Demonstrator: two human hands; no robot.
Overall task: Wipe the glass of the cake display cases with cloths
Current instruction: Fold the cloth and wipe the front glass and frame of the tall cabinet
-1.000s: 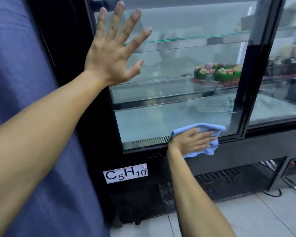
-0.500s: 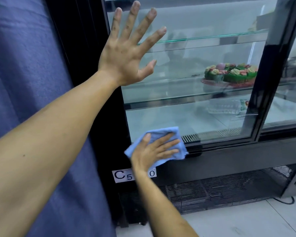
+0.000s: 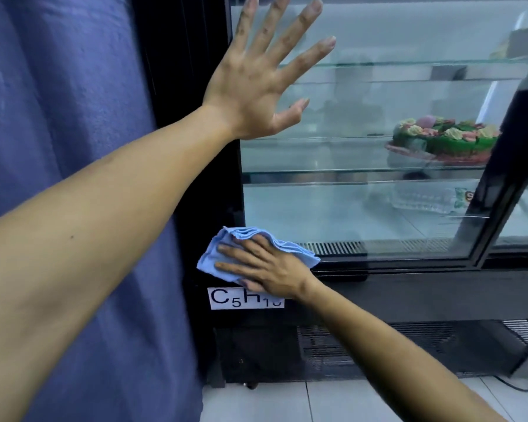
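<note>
One view only, head cam. Your right hand [image 3: 272,269] is flat on the blue cloth [image 3: 226,257], fingers [image 3: 235,249] straight and a bit spread, pressing it against the display case [image 3: 409,287] at the bottom-left corner. Most of the cloth sits on the black frame just above the C5H10 label [image 3: 226,298], and only its right end overlaps the glass [image 3: 363,117]. Your left hand [image 3: 256,86] is up high with fingers splayed wide, holding nothing, laid against the glass by the left frame edge; looks like a brace, though contact itself is hard to confirm. For a clean pass: shift the cloth up and right so it's fully on the pane, keep the palm flat for even pressure, and run overlapping horizontal strokes along the bottom strip in front of the vent grille [image 3: 333,247]. Work right into the corner where pane meets frame, since grime likely collects there. The bare palm up top will probably leave prints, so plan to wipe that patch last. The cake [image 3: 445,138] on the middle shelf [image 3: 333,171] is behind the pane, no risk to it.
</note>
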